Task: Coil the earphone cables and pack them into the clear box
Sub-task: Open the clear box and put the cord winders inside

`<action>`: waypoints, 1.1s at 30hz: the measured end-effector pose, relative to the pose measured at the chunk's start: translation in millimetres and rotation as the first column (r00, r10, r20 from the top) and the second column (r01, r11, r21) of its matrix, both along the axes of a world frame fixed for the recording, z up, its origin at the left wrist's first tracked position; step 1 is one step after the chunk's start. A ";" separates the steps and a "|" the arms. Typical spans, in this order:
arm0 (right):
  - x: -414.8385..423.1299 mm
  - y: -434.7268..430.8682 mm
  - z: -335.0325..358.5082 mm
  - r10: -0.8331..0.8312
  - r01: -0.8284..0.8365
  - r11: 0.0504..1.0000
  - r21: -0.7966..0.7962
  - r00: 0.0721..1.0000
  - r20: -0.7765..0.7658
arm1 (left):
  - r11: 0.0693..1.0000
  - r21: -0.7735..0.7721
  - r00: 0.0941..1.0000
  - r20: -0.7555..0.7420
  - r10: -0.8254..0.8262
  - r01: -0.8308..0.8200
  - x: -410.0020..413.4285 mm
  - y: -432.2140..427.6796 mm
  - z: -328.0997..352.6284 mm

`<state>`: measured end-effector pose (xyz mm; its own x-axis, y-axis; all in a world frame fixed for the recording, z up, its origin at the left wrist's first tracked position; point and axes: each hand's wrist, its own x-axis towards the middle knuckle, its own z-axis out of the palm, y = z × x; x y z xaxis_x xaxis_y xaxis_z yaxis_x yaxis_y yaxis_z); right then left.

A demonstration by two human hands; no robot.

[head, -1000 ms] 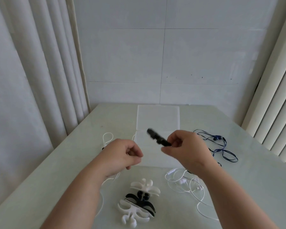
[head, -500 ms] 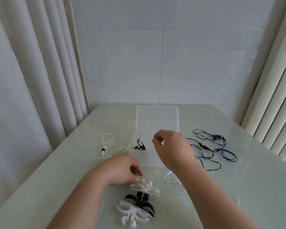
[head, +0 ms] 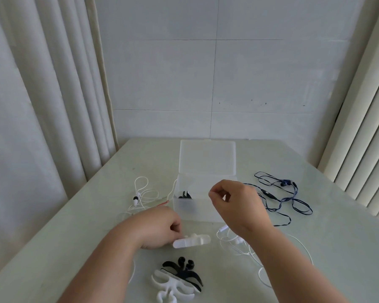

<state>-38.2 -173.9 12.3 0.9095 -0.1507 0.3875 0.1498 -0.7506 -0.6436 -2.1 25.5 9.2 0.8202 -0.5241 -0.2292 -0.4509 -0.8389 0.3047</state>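
Observation:
The clear box [head: 197, 209] stands open mid-table, its lid [head: 207, 157] laid back. A black wound earphone [head: 185, 195] lies in its left end. My left hand [head: 157, 228] grips a white cable winder [head: 193, 241] just above the table, in front of the box. My right hand [head: 236, 204] hovers over the box's right half with loosely curled fingers that hold nothing. White earphone cable [head: 234, 241] lies loose under my right wrist. Another white earphone [head: 141, 195] sits left of the box and a blue earphone [head: 282, 195] to its right.
A black winder [head: 184, 273] with earbuds rests on a white winder [head: 173, 288] near the front edge. Curtains hang at the left, blinds at the right, a tiled wall stands behind the table [head: 337, 248].
My right hand carried the black wound earphone to the box and let it go inside. My left hand dropped to the table and picked up the white winder.

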 end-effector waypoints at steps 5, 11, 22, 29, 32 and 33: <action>-5.6 1.6 8.6 0.044 -0.045 0.999 -0.011 0.996 -0.079 | 0.914 -0.393 0.991 -0.123 0.051 -0.096 -5.2 -4.7 5.8; -2.5 0.4 14.1 0.131 -0.083 0.952 0.295 0.980 -0.148 | 0.753 -0.637 0.975 0.012 0.221 -0.163 -4.5 -8.5 8.9; 7.2 7.6 10.6 -0.118 0.130 0.895 0.427 0.992 -0.054 | 0.757 -0.624 0.957 0.051 0.286 -0.193 4.4 -3.1 5.1; 1.3 5.0 7.0 -0.100 0.103 0.980 0.172 0.995 -0.022 | 0.975 -0.223 0.980 -0.196 -0.037 -0.008 1.1 8.0 7.3; -1.9 -0.3 5.5 -0.086 0.084 0.980 0.182 0.996 0.000 | 0.989 -0.127 0.962 -0.249 -0.109 0.079 -1.8 10.7 7.5; -2.3 -1.2 5.7 -0.082 0.079 0.979 0.186 0.997 0.011 | 0.988 -0.119 0.959 -0.256 -0.125 0.097 -2.5 10.3 7.3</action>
